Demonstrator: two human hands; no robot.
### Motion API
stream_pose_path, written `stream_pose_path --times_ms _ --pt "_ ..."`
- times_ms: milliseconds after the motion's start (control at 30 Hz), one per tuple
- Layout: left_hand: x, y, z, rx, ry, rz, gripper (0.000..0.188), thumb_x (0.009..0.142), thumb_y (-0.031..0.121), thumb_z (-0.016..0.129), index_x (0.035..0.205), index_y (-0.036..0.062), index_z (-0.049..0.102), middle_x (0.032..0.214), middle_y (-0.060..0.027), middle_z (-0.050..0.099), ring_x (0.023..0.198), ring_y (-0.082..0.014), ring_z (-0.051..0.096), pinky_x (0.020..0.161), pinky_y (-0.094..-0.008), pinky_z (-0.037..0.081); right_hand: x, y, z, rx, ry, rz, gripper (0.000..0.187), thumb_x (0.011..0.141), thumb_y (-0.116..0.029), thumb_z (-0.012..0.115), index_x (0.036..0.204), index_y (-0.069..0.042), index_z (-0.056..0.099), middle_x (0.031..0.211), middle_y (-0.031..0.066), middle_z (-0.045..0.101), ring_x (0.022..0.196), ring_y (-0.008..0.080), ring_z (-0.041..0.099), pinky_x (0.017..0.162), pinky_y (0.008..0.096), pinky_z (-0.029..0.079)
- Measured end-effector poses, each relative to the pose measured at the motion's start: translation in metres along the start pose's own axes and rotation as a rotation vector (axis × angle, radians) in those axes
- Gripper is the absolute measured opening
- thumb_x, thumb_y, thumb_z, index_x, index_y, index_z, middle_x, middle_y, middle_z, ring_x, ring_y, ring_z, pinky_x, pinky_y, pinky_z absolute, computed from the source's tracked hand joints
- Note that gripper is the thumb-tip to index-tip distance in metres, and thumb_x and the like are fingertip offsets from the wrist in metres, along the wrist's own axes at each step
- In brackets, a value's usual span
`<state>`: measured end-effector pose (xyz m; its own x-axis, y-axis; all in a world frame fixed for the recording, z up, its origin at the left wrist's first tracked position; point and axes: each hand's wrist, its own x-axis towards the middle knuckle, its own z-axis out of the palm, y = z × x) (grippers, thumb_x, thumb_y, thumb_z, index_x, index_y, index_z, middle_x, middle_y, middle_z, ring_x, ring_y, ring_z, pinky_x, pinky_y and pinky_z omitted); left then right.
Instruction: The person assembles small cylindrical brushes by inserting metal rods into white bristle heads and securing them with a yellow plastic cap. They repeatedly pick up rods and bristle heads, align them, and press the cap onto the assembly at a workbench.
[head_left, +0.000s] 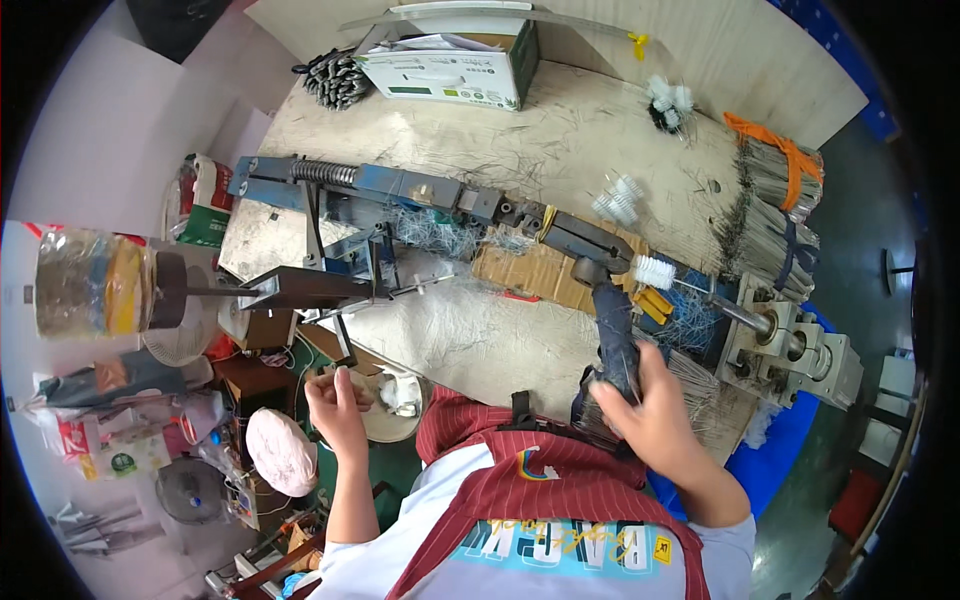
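Observation:
My right hand [655,415] is wrapped round a lever handle [618,345] bound in dark cloth, on the near side of a long blue metal bench machine [420,188]. At the machine's right part, a small round white bristle brush [654,272] sits between the jaw block [590,240] and a metal shaft [740,315]. Over a pale bowl [395,425] with white material [401,394], my left hand [340,405] is raised with its fingers curled and the thumb up. Whatever its fingers pinch, if anything, cannot be made out.
Another white brush [618,200] lies behind the machine, with clustered brushes [668,103] farther back. Wire bundles [785,180] tied with orange cloth lie at right. A cardboard box [450,72] and twisted dark wires [335,80] stand at the back. Loose bristles litter the table.

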<state>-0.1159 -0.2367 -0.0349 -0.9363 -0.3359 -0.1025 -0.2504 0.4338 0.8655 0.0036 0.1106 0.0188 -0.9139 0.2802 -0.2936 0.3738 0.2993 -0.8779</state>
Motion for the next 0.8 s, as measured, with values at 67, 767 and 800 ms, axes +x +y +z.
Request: stream_pose_path --times_ms 67,767,800 --pt "-0.015 0.014 0.019 -0.002 -0.060 0.232 0.017 0.094 0.012 0.062 0.100 0.0006 0.052 0.073 -0.0040 0.061 0.056 -0.0067 0.056 0.046 -0.0198 0.044 -0.014 -0.022 -0.007 0.100 -0.023 -0.125 0.038 0.089 -0.013 0.064 0.113 0.006 0.041 0.067 0.0157 0.059 0.055 0.0266 0.063 0.051 0.0352 0.046" --pt "-0.023 0.059 0.145 -0.458 -0.721 0.034 0.020 0.100 0.019 0.051 0.106 0.0002 0.053 0.084 -0.0092 0.062 0.069 -0.0172 0.064 0.056 -0.0271 0.047 0.098 -0.027 -0.106 -1.161 0.017 -0.304 0.009 0.075 -0.005 0.060 0.071 -0.005 0.068 0.075 0.0145 0.067 0.073 0.0321 0.068 0.062 0.0404 0.054" --pt "-0.020 0.058 0.146 -0.450 -0.736 0.043 0.021 0.101 0.020 0.051 0.106 0.0003 0.053 0.083 -0.0091 0.062 0.069 -0.0170 0.064 0.056 -0.0269 0.047 0.098 -0.025 -0.104 -1.185 0.007 -0.357 0.008 0.075 -0.005 0.061 0.071 -0.005 0.068 0.075 0.0143 0.067 0.073 0.0316 0.068 0.062 0.0403 0.054"
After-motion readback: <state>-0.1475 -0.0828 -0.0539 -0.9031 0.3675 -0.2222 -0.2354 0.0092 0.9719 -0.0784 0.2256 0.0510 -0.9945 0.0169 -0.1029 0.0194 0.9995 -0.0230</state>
